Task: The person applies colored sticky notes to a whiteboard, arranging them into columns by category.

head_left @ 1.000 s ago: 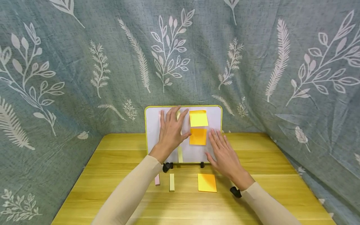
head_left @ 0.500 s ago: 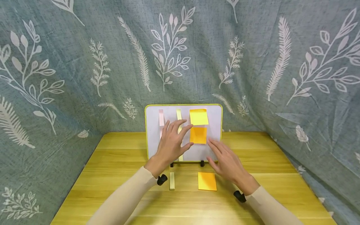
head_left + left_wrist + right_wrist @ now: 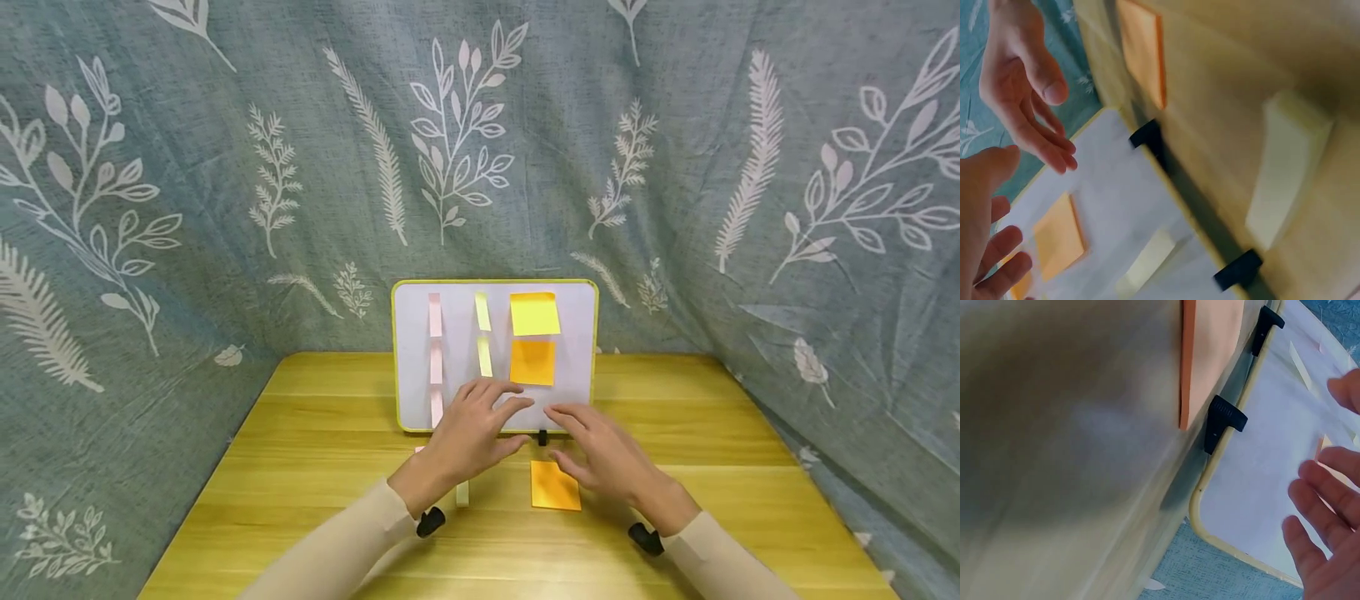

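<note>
My left hand (image 3: pixel 476 433) hovers before the lower middle of a yellow-rimmed whiteboard (image 3: pixel 576 350), fingers loosely bent, holding nothing. To its right is my right hand (image 3: pixel 611 454), likewise holding nothing, above and beside an orange sticky-note pad (image 3: pixel 555 486) on the table. On the board are a yellow sticky note (image 3: pixel 535 314) and, below it, an orange sticky note (image 3: pixel 533 363). Further left, pale yellow strips (image 3: pixel 483 357) and pink strips (image 3: pixel 436 362) hang in two columns; my left hand covers the lower part of the yellow column. The left wrist view shows both hands apart.
A pale yellow strip pad (image 3: pixel 1288 169) lies on the wooden table (image 3: pixel 315 467). A pink pad (image 3: pixel 419 450) is mostly hidden behind the left hand. Black feet (image 3: pixel 1224 422) hold the board's lower edge. Patterned grey-green cloth (image 3: pixel 337 167) hangs behind and at the sides.
Both hands have come down from the board towards the table, the left from its upper part. The pink strips and upper yellow strips are uncovered now. The notes stay in place.
</note>
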Motion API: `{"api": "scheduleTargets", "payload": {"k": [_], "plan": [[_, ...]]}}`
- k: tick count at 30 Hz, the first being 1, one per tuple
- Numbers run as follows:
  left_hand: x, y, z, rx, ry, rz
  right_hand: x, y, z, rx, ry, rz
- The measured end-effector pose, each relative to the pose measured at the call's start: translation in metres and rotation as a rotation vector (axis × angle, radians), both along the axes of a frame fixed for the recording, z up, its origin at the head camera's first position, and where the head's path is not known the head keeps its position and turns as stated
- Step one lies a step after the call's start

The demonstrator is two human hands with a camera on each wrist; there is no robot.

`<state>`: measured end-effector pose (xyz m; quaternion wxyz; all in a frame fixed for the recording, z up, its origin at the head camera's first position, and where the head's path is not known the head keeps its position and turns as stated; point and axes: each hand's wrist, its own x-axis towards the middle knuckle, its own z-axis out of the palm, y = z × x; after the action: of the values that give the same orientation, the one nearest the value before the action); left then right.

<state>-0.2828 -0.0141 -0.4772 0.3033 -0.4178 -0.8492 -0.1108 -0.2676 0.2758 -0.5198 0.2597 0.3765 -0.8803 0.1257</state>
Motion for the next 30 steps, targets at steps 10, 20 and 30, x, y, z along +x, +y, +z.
{"api": "scheduleTargets", "payload": {"k": [10,20,30], "plan": [[0.011,0.001,-0.029,-0.181,-0.230,-0.061,0.013,-0.001,-0.005,0.092,-0.262,-0.010],[0.017,0.002,-0.046,-0.267,-0.405,-0.012,0.021,0.002,-0.009,0.148,-0.403,0.001],[0.016,0.007,-0.058,-0.291,-0.481,-0.020,0.026,0.003,-0.009,0.175,-0.448,-0.004]]}}
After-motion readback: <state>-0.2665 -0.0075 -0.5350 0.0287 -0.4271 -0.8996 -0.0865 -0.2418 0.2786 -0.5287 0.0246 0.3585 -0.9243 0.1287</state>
